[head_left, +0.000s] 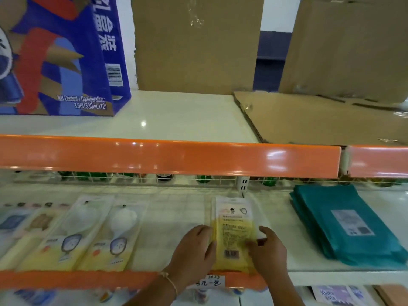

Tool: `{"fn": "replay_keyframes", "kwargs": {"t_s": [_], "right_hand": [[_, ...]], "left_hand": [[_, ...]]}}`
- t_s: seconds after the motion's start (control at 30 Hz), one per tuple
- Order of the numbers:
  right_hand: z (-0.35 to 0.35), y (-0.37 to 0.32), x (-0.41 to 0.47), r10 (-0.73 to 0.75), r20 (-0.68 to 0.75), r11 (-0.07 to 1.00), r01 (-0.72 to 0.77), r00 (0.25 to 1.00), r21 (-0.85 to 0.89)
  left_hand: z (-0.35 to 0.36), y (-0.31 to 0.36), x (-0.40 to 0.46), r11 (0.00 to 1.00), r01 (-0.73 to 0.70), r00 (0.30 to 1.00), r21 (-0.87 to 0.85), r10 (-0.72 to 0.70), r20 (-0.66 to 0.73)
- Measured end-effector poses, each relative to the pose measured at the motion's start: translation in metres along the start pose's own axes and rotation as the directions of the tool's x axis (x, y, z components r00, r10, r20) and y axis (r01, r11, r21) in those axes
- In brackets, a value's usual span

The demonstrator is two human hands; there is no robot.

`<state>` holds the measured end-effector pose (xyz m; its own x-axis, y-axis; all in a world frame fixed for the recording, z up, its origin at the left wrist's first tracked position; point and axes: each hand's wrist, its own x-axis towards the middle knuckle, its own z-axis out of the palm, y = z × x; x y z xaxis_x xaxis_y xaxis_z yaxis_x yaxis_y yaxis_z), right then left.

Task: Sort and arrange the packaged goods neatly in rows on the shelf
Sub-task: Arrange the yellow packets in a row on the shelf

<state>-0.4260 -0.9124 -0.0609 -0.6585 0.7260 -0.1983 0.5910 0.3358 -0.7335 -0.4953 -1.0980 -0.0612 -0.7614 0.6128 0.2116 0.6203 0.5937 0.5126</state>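
Observation:
A stack of flat yellow-and-white packets (pixel 234 228) lies on the lower shelf (pixel 176 215), back side up with a barcode near the front. My left hand (pixel 194 250) holds the stack's left edge, fingers curled against it. My right hand (pixel 268 248) grips the right edge, thumb on top. To the left, two matching packets (pixel 72 235) (pixel 112 237) lie face up side by side, and further packets (pixel 19 228) lie beyond them. A pile of teal packets (pixel 344 224) lies at the right.
An orange price rail (pixel 88 279) with a handwritten tag (pixel 209 282) fronts the lower shelf. The upper shelf (pixel 176 115) carries a blue drinks carton (pixel 55 56) at left and cardboard sheets (pixel 196 43) (pixel 320 118) behind and right. A wire fence (pixel 132 180) backs the lower shelf.

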Motion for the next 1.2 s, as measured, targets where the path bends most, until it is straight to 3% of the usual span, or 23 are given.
{"fn": "replay_keyframes", "kwargs": {"t_s": [0.23,0.33,0.4,0.5,0.57,0.6,0.7,0.8,0.93,1.0,1.1,1.2], "right_hand": [[-0.02,-0.013,0.005,0.009,0.11,0.893,-0.057,0.994,0.447],[-0.021,-0.028,0.001,-0.137,0.096,0.866,0.072,0.986,0.495],[-0.019,-0.039,-0.006,-0.281,0.056,0.865,0.228,0.958,0.447],[-0.009,-0.057,-0.021,-0.505,0.03,0.84,0.484,0.862,0.246],[0.005,-0.065,-0.03,-0.627,0.036,0.778,0.621,0.779,0.096],[0.014,-0.067,-0.034,-0.68,0.033,0.733,0.68,0.732,0.026],[0.04,-0.076,-0.044,-0.794,0.043,0.598,0.793,0.606,-0.117],[0.064,-0.088,-0.053,-0.869,0.101,0.461,0.867,0.484,-0.188],[0.089,-0.102,-0.068,-0.9,0.14,0.391,0.905,0.414,-0.166],[0.099,-0.107,-0.074,-0.893,0.091,0.431,0.896,0.44,-0.103],[0.1,-0.116,-0.08,-0.755,0.007,0.654,0.752,0.656,0.087],[0.092,-0.126,-0.075,-0.561,0.058,0.826,0.553,0.826,0.106]], "left_hand": [[-0.002,0.009,0.005,0.992,0.09,0.994,-0.083,-0.095,-0.053],[-0.014,0.016,0.015,0.957,0.176,0.981,-0.232,-0.189,-0.036],[-0.025,0.018,0.022,0.868,0.268,0.959,-0.419,-0.282,0.029],[-0.045,0.018,0.033,0.568,0.405,0.903,-0.716,-0.372,0.215],[-0.061,0.014,0.038,0.388,0.458,0.863,-0.8,-0.41,0.296],[-0.069,0.01,0.04,0.343,0.482,0.841,-0.807,-0.439,0.316],[-0.088,-0.005,0.038,0.28,0.533,0.786,-0.799,-0.513,0.344],[-0.098,-0.022,0.032,0.298,0.557,0.749,-0.775,-0.584,0.313],[-0.109,-0.045,0.021,0.347,0.563,0.698,-0.75,-0.686,0.206],[-0.116,-0.06,0.014,0.313,0.528,0.688,-0.79,-0.702,0.182],[-0.132,-0.08,0.0,0.228,0.468,0.698,-0.854,-0.688,0.198],[-0.142,-0.101,-0.01,0.142,0.437,0.748,-0.888,-0.605,0.272]]}}
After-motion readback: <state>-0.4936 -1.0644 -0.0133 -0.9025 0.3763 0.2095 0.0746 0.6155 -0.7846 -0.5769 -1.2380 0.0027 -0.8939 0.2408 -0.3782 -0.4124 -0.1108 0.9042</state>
